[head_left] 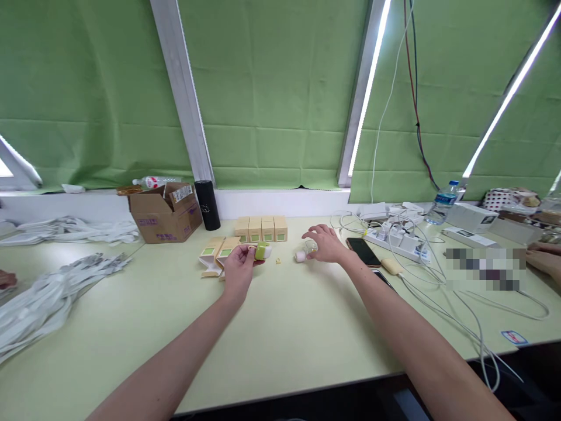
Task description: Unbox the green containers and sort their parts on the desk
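Note:
My left hand is closed on a small green-and-white object and holds it above the table; its exact kind is not clear. Just right of it, a tiny yellow piece lies on the table. My right hand arches with fingers apart over a small clear rounded container; whether the fingertips touch it I cannot tell. A pale pink cylindrical piece lies at the container's left side. Opened small cardboard boxes lie behind and left of my left hand.
Several closed small boxes stand in a row behind. A large carton and black cylinder are at back left, white straps at left. Phone, power strip, cables and bottle are right. Other people's hands show at both edges.

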Tool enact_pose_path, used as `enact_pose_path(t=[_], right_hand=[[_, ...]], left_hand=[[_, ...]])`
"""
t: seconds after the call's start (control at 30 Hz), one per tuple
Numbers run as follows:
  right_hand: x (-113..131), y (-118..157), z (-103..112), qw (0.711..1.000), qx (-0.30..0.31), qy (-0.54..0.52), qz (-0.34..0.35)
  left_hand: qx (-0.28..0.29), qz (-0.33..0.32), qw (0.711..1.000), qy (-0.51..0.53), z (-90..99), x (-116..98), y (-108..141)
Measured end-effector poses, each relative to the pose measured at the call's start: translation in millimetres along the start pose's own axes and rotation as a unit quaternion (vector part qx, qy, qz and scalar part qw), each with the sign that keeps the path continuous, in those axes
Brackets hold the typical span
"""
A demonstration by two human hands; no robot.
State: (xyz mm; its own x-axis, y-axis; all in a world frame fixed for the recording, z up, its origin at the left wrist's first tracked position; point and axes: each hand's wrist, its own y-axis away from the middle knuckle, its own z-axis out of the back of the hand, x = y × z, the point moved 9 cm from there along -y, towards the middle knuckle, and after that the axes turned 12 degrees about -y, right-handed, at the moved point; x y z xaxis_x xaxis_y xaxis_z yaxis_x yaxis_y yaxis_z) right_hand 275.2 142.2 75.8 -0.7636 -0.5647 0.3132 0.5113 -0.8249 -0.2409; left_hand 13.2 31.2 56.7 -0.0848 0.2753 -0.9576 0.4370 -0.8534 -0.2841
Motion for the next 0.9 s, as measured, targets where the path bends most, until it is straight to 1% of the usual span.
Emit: enact_pose_path(t=[0.07,0.1,0.2,0.37,0.6,0.9], right_hand=[[18,1,-4,0.999,-0.007,0.011,0.045],[24,1,-7,0.998,-0.007,0.017,0.056],[30,-2,-15,0.998,-0.008,0.019,0.065],[25,-9,-14,0.997,-0.046,0.015,0.058],[17,-11,-25,0.998,-0.041,0.009,0.039],[11,-9,-27,0.996,-0.075,-0.013,0.039]], left_hand=[[-0.001,0.000,1.000,0.001,0.2,0,0],[-0.001,0.000,1.000,0.002,0.2,0,0],[-0.004,0.001,1.000,0.005,0.4,0,-1],[-0.005,0.000,1.000,0.001,0.1,0,0],[0.001,0.005,1.000,0.004,-0.8,-2,1],[0.003,0.002,1.000,0.009,-0.8,0,1]])
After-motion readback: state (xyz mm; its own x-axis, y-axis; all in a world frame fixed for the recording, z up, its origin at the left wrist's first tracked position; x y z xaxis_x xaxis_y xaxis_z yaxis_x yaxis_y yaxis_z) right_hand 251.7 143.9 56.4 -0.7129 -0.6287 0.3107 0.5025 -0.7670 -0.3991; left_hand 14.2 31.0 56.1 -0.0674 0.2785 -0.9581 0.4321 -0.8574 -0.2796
